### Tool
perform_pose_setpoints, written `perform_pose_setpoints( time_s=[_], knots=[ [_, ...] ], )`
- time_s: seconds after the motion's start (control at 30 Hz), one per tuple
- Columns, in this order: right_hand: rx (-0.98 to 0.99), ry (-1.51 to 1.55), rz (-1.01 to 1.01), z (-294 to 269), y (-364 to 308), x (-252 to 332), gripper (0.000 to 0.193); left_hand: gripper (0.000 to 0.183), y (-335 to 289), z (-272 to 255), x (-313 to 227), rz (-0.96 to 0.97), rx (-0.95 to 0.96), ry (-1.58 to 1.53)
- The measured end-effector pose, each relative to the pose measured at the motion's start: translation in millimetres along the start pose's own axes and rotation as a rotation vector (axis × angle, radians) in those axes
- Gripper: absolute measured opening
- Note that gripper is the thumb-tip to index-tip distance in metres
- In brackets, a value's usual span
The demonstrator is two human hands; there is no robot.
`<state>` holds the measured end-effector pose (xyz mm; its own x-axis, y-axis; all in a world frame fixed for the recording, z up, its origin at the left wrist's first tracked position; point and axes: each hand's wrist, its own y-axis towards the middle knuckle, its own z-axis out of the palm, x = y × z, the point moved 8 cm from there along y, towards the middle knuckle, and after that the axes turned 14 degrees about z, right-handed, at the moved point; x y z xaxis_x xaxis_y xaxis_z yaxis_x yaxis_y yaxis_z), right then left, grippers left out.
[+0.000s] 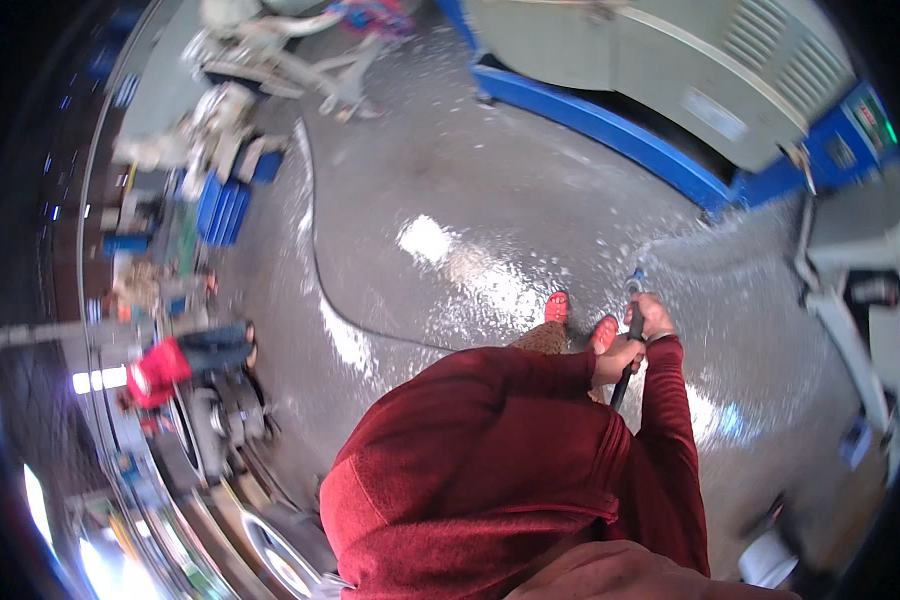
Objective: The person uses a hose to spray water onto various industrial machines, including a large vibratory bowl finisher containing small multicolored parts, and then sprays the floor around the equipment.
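Observation:
Both my hands are closed around a black water hose [637,326] tipped with a blue nozzle [637,275]. My right hand [654,316] grips it at the front, just behind the nozzle. Behind it, nearer my body, my left hand [618,361] wraps the same hose. A fine spray of water [700,245] appears to fan out to the right of the nozzle, over the wet grey floor [400,180]. Some fingers of each hand are hidden.
A large grey machine on a blue base [610,130] stands ahead right. A dark hose line [315,250] curves over the floor at left. Blue crates [222,210] and a person in red [160,370] are farther left. A white bucket [767,560] stands lower right.

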<state>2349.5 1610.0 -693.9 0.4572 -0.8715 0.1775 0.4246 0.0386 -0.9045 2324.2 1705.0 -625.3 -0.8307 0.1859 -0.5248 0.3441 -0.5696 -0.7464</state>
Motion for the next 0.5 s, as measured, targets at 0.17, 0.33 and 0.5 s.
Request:
perform_pose_setpoints(
  time_s=[0.17,0.33,0.5],
  knots=[
    [0.089,-0.357,0.091,124,59,12,0.018,0.005,13,-68,-79,0.364,-0.312,-0.001],
    [0.231,-0.893,0.047,300,49,28,0.034,0.005,-5,-140,-177,0.423,-0.468,-0.09],
    [0.352,-0.925,-0.09,443,100,0,0.029,0.004,-15,-270,-252,0.479,-0.571,-0.246]
  ],
)
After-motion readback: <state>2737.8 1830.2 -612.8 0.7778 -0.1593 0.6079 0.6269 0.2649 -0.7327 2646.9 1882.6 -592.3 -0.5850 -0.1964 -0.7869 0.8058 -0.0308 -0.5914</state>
